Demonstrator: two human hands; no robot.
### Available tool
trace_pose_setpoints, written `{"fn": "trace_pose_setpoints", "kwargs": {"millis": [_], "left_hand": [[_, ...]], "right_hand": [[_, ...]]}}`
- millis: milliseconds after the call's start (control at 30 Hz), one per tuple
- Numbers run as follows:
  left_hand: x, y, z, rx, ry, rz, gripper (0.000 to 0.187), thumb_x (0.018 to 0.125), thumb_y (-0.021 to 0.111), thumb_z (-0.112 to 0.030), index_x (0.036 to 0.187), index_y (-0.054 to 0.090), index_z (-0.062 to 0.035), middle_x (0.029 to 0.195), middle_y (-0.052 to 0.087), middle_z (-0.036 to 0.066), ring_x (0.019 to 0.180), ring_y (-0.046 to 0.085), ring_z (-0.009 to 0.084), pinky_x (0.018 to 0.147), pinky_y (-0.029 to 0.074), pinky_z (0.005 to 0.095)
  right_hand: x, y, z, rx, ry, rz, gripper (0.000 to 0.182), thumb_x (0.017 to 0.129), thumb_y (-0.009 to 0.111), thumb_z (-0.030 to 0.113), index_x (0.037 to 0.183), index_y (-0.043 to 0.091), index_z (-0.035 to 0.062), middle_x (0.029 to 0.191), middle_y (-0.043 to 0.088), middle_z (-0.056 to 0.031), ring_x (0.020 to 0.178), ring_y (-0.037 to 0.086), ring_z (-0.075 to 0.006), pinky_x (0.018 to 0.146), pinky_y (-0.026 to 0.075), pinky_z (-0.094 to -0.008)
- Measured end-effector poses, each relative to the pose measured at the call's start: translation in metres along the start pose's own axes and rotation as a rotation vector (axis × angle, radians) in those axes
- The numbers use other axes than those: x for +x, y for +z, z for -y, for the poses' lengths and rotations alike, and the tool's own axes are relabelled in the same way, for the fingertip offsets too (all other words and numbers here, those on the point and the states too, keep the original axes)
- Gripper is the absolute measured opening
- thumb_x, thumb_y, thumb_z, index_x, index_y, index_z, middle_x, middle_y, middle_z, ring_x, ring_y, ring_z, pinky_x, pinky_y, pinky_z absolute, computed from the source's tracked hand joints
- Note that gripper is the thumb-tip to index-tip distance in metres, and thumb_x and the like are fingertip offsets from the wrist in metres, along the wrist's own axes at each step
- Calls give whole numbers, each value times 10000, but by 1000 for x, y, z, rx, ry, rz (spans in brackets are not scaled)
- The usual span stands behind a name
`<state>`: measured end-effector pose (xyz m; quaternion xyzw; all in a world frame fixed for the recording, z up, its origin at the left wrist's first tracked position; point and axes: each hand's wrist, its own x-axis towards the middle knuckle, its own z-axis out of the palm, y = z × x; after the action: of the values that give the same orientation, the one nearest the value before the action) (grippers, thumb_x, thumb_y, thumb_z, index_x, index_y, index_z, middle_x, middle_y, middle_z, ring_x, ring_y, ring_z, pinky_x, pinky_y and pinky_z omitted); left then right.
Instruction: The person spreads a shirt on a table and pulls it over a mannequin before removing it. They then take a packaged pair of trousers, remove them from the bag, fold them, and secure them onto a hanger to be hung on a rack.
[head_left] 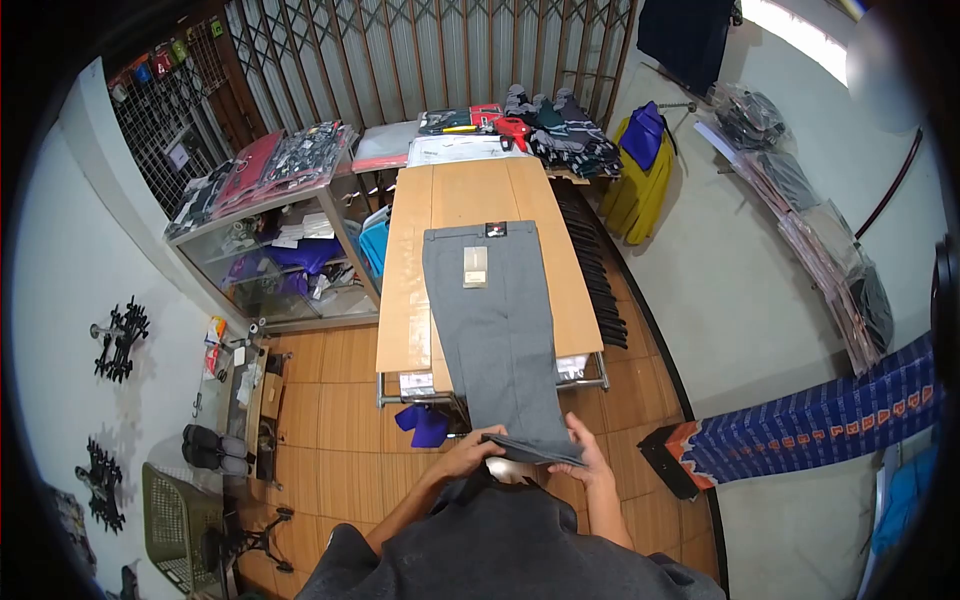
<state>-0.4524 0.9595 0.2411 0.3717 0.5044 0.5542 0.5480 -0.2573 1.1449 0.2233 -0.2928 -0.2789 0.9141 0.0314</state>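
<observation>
A pair of grey trousers [500,320] lies lengthwise on the wooden table [405,290], waistband at the far end, legs running over the near edge toward me. Two tags hang on it: a dark label [496,230] at the waistband and a pale card tag [475,267] below. At the hem, my left hand [474,452] is closed on the left corner of the leg ends. The right corner of the hem is gripped by my right hand [590,455]. Between both hands the hem is lifted off the table and folded up slightly.
Behind the table, folded clothes [575,135] and a red tape dispenser [513,130] lie on a surface. A glass display case [285,255] stands at left, with packed garments on top. Black hangers [590,270] line the table's right side. A blue printed box [800,420] is at right.
</observation>
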Motion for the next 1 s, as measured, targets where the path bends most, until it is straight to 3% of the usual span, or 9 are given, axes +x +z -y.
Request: {"fn": "trace_pose_setpoints", "kwargs": {"millis": [33, 67, 267, 433, 533, 633, 733, 833, 1000], "left_hand": [[-4, 10, 10, 16, 3, 12, 93, 941, 537, -130, 910, 537, -42, 820, 477, -52, 822, 419, 71, 755, 348, 242], [-9, 20, 22, 31, 5, 25, 97, 941, 537, -130, 908, 539, -39, 817, 476, -51, 821, 419, 73, 755, 349, 244], [-44, 80, 50, 29, -42, -45, 81, 935, 544, -110, 905, 554, -36, 797, 485, -57, 767, 418, 61, 694, 350, 238], [-72, 117, 76, 105, -58, -176, 49, 921, 565, -87, 909, 561, -40, 765, 492, -61, 718, 425, 59, 636, 356, 246], [-83, 132, 88, 148, -118, -257, 59, 911, 588, -88, 919, 568, -33, 864, 602, -20, 813, 513, 62, 737, 416, 234], [-83, 137, 128, 176, 2, -422, 57, 890, 606, -59, 909, 563, -27, 870, 663, 48, 815, 595, 128, 730, 473, 290], [-87, 142, 135, 451, 89, -555, 118, 877, 639, -82, 968, 603, -16, 1044, 694, 160, 1017, 657, 271, 888, 498, 360], [-89, 132, 163, 757, 145, -621, 215, 866, 676, -115, 1060, 642, -30, 1180, 649, 211, 1188, 582, 381, 999, 459, 419], [-108, 111, 211, 540, -181, -571, 376, 848, 739, -195, 1171, 657, -22, 1213, 638, 206, 1168, 597, 363, 991, 476, 422]], "right_hand": [[-5, -17, -9, -63, 18, -52, 661, 957, 579, 510, 1252, 552, -81, 984, 713, -214, 761, 744, -306, 513, 632, -358], [-11, -36, -16, -7, 99, -58, 451, 910, 700, 279, 1196, 573, -44, 971, 717, -192, 729, 744, -260, 487, 628, -332], [-66, -55, -45, -321, 99, 50, 458, 866, 738, 123, 1232, 525, -52, 963, 717, -165, 739, 741, -214, 486, 602, -285], [-93, -72, -76, -379, 85, 74, 494, 849, 737, 76, 1277, 511, -24, 982, 717, -151, 763, 740, -221, 516, 594, -266], [-101, -87, -96, -346, 100, 57, 495, 850, 730, 50, 1289, 509, -15, 1019, 711, -156, 807, 742, -231, 520, 596, -268], [-100, -99, -113, -248, 121, 15, 506, 866, 695, 13, 1327, 488, -12, 1089, 688, -181, 872, 740, -253, 563, 622, -293], [-92, -110, -127, -155, 126, -48, 483, 892, 655, -4, 1339, 472, -15, 1138, 668, -203, 943, 730, -295, 637, 648, -329], [-73, -126, -146, -69, 102, -115, 452, 915, 626, -1, 1334, 457, -20, 1193, 637, -231, 991, 717, -327, 694, 654, -357], [-36, -176, -191, 97, 137, -295, 417, 973, 552, 91, 1343, 410, -38, 1375, 514, -283, 1079, 678, -369, 825, 630, -424]]}}
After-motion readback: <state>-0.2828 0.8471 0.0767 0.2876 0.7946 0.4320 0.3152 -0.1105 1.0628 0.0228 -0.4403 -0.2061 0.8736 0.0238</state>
